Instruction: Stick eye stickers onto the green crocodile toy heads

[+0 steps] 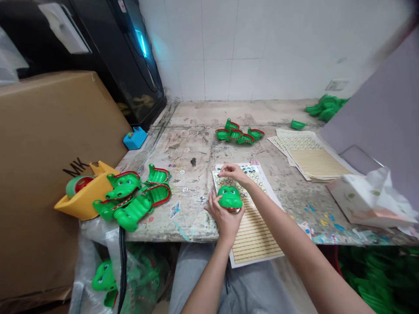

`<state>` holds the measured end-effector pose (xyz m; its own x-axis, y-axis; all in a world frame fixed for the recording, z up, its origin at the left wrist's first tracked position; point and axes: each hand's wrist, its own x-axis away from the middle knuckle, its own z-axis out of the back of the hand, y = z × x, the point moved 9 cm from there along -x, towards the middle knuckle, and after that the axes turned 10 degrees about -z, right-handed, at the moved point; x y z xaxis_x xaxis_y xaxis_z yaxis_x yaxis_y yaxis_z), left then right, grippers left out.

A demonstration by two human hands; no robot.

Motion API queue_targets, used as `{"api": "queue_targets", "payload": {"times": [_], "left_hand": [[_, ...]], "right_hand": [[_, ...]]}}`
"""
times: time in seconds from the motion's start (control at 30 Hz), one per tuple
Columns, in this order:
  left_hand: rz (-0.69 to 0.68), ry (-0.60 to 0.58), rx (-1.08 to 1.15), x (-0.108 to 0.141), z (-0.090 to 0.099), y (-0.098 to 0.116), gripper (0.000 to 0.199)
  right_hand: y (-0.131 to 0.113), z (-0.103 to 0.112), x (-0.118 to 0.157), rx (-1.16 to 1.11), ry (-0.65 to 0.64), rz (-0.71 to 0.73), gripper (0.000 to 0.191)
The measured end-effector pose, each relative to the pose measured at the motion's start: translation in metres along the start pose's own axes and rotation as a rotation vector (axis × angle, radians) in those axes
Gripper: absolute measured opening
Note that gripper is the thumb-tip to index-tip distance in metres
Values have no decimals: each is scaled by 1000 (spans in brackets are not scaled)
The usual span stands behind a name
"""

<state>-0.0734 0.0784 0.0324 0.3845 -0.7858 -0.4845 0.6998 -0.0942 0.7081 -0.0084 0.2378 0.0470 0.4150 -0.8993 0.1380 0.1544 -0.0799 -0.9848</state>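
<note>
A person's left hand (225, 216) grips a glossy green plastic crocodile head (230, 197) at a stained workbench (193, 148), its fingers (214, 208) curled closely around the toy's underside, the snout pointing away from the person. The toy sits just above a printed sheet of round stickers (237, 182), which lies on one cream sheet ruled with orange stripes (254, 235). The right hand (233, 173) rests over the sticker sheet, its fingers (225, 169) bunched narrowly at the paper; the view does not settle whether they pinch a sticker.

Five green crocodile pieces with red rims (235, 133) lie in a loose cluster beyond the hands, and one small green piece (298, 124) sits alone to the right. A heap of green parts (325, 107) sits at the far corner, too tangled to count. Roughly four larger red-edged green crocodile bodies (132, 196) pile at the bench's left edge, beside one yellow plastic scoop (83, 196) holding a roll of green tape (76, 185). One small blue plastic object (135, 138) stands near a large brown cardboard box (49, 152). A stack of striped paper sheets (310, 155) lies to the right, near one crumpled white plastic bag (368, 203). Below the bench, a clear plastic sack (98, 257) holds more green crocodiles.
</note>
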Motion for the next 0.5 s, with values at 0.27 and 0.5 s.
{"api": "queue_targets", "payload": {"times": [0.27,0.5], "left_hand": [[24,-40,33,1,-4,-3,57],[15,-70,37,3,-6,-5,46]], "right_hand": [[-25,0,123,327,399,-11,16],[-24,-7,135,527,514,-21,18]]}}
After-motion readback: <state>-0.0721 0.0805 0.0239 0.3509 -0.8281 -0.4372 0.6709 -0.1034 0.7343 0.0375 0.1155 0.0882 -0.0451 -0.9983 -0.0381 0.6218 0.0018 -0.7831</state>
